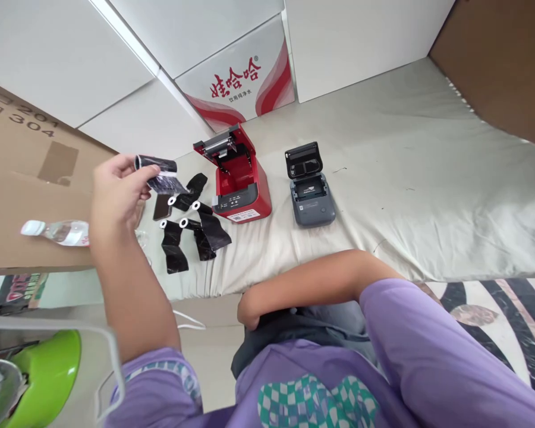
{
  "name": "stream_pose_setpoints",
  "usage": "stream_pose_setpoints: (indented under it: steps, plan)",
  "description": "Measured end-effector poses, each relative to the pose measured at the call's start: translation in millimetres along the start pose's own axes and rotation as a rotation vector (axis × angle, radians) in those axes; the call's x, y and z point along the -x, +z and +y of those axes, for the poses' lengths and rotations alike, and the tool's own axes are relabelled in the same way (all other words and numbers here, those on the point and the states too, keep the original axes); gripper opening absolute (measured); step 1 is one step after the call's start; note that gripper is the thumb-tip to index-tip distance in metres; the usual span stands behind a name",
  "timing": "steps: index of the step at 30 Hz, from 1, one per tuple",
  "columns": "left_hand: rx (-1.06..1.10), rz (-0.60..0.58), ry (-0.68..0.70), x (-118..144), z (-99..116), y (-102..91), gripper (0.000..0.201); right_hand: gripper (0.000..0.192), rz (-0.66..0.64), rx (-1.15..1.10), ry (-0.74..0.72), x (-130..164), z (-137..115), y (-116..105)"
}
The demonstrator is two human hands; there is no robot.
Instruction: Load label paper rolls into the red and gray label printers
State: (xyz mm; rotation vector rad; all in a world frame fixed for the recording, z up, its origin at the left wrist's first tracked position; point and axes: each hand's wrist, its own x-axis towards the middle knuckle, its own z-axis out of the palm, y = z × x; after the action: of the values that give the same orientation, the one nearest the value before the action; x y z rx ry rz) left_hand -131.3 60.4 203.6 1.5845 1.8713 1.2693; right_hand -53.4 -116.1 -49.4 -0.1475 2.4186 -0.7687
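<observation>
My left hand [116,190] is raised over the white cloth and grips a black ribbon roll [157,164] with a strip of film hanging from it. Below it lie several black ribbon rolls [191,229] with white cores, partly unwound. A red label printer [238,178] stands with its lid open just right of them. A grey label printer [310,190], lid open too, sits further right. My right hand [248,309] rests low against my lap, fingers curled and mostly hidden; nothing shows in it.
A white cloth [405,178] covers the work surface. A cardboard box [22,178] and a plastic water bottle [57,232] lie at the left. A red-and-white carton [245,77] stands behind the printers. A green object [44,368] sits at the lower left.
</observation>
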Motion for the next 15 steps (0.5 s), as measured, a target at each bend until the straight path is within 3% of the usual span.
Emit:
stream_pose_setpoints:
  steps: [4,7,10,12,15]
  plan:
    - [-0.237,-0.146,-0.108,-23,-34,9.0,0.036,0.019,0.002,0.002,0.01,3,-1,-1]
    - [-0.38,-0.323,-0.126,-32,-59,33.6,0.041,0.017,0.011,-0.012,0.02,2,-1,-1]
    - [-0.58,-0.49,-0.121,-36,-76,57.4,0.033,0.024,0.026,-0.031,0.022,2,-1,-1]
    - [-0.694,-0.523,-0.119,-36,-82,64.0,0.033,0.027,0.038,-0.045,0.021,4,-1,-2]
    - [-0.694,-0.509,-0.106,-37,-86,53.1,0.044,0.023,0.061,-0.069,0.026,6,-1,-3]
